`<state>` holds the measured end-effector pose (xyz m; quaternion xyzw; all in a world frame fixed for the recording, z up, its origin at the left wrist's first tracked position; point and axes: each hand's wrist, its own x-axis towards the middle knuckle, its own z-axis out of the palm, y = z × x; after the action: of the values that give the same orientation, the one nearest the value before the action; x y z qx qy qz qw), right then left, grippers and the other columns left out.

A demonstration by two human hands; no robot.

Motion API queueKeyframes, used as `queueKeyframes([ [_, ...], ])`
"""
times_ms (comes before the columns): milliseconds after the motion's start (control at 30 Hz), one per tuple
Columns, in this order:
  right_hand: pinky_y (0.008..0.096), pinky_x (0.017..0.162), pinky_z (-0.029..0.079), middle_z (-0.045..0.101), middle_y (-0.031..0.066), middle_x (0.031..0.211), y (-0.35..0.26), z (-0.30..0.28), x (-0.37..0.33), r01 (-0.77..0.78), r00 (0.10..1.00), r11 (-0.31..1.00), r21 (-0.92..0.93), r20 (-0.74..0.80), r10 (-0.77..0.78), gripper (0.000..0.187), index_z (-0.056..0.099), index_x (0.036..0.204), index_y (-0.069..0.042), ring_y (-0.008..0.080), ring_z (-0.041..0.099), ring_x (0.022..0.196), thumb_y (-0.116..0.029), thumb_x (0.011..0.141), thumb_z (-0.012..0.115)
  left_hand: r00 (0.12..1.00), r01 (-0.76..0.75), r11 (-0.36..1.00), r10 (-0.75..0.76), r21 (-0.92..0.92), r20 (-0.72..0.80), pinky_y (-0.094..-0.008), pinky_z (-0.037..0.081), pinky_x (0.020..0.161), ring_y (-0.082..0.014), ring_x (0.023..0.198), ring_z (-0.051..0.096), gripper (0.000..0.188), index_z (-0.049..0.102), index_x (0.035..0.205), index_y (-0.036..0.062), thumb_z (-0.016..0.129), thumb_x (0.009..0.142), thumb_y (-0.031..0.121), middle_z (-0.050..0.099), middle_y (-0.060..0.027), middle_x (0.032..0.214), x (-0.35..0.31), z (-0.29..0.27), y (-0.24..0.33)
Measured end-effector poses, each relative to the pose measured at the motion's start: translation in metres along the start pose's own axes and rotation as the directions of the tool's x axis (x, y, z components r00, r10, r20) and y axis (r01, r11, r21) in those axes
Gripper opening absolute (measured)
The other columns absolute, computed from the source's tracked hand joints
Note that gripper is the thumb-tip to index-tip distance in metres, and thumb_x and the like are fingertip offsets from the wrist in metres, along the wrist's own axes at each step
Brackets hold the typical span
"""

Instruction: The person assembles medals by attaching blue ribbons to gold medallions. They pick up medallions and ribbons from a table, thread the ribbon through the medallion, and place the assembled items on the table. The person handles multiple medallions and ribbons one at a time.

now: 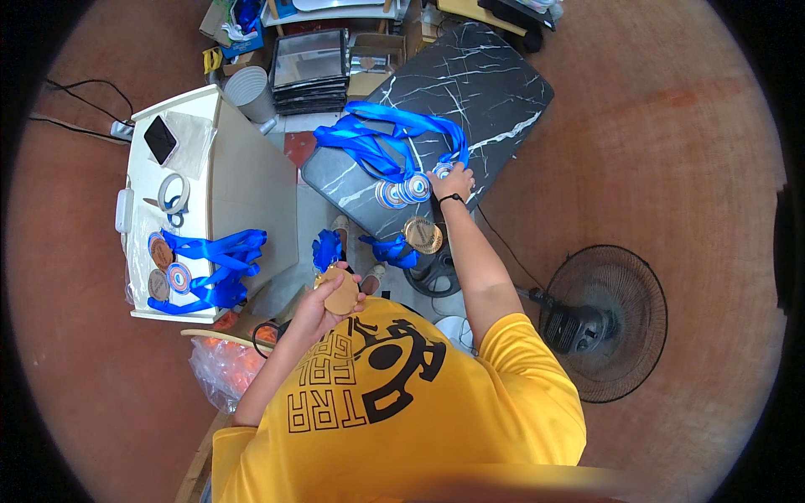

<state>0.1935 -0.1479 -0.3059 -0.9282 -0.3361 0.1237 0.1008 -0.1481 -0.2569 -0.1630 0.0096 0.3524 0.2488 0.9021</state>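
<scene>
Currently, as I log it remotely: gold medal (pixel 341 295), one, visible face plain, gripped between the left hand's (pixel 314 310) thumb and fingers. Right hand (pixel 454 182), fingers curled at a disc (pixel 442 170) on the table (pixel 503 80); whether it grips, I cannot tell. Printed medals (pixel 414 189), overlapping, just left of it; these I judge done, the plain face left over. Blue ribbons (pixel 356 144), beyond. Cabinet (pixel 260 189), farther left: more medals (pixel 178 277), faces mixed.

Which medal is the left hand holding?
The plain gold medal closest to the yellow shirt; other medals are at the black table or white cabinet.
</scene>
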Motion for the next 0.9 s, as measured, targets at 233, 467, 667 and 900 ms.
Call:
queueKeyframes([
  [233,0.0396,0.074,0.053,0.065,0.0169,0.090,0.034,0.002,0.036,-0.128,0.992,0.922,0.366,0.043,0.120,0.056,0.063,0.101,-0.002,0.0287,0.065,0.082,-0.039,0.062,0.078,0.999,-0.035,0.999,0.035,-0.003,-0.039,-0.0387,0.050,0.074,-0.0281,0.090,0.059,0.033,0.041,0.125,0.0157,0.054,0.094,0.017,0.055,-0.0107,0.109,0.002,0.004,0.020],
  [467,0.0240,0.047,0.044,0.059,0.0003,0.066,0.050,0.005,0.049,-0.350,0.928,0.614,0.707,0.349,0.127,0.034,0.061,0.086,-0.008,0.0103,0.054,0.051,-0.035,0.072,0.074,0.999,-0.015,1.000,0.015,0.014,-0.033,-0.0394,0.051,0.075,-0.0292,0.092,0.060,0.035,0.042,0.128,0.0142,0.053,0.095,0.019,0.057,-0.0115,0.112,0.011,0.000,0.021],
  [667,0.0386,0.065,0.050,0.063,0.0096,0.094,0.065,-0.038,0.046,-0.690,0.722,-0.111,0.715,0.691,-0.035,0.037,0.059,0.096,-0.009,0.0256,0.060,0.082,-0.041,0.077,0.063,0.999,-0.025,1.000,0.024,-0.011,-0.033,-0.0398,0.050,0.074,-0.0297,0.092,0.060,0.034,0.042,0.126,0.0140,0.053,0.094,0.018,0.057,-0.0120,0.111,0.007,-0.002,0.020],
  [900,0.0331,0.065,0.052,0.063,0.0157,0.090,0.072,-0.036,0.048,-0.557,0.818,0.162,0.815,0.571,-0.062,0.045,0.055,0.106,-0.005,0.0270,0.061,0.073,-0.039,0.080,0.066,0.998,-0.022,0.999,0.019,-0.046,-0.062,-0.0391,0.050,0.073,-0.0300,0.090,0.059,0.033,0.043,0.125,0.0134,0.053,0.094,0.018,0.057,-0.0121,0.110,0.007,-0.006,0.019],
])
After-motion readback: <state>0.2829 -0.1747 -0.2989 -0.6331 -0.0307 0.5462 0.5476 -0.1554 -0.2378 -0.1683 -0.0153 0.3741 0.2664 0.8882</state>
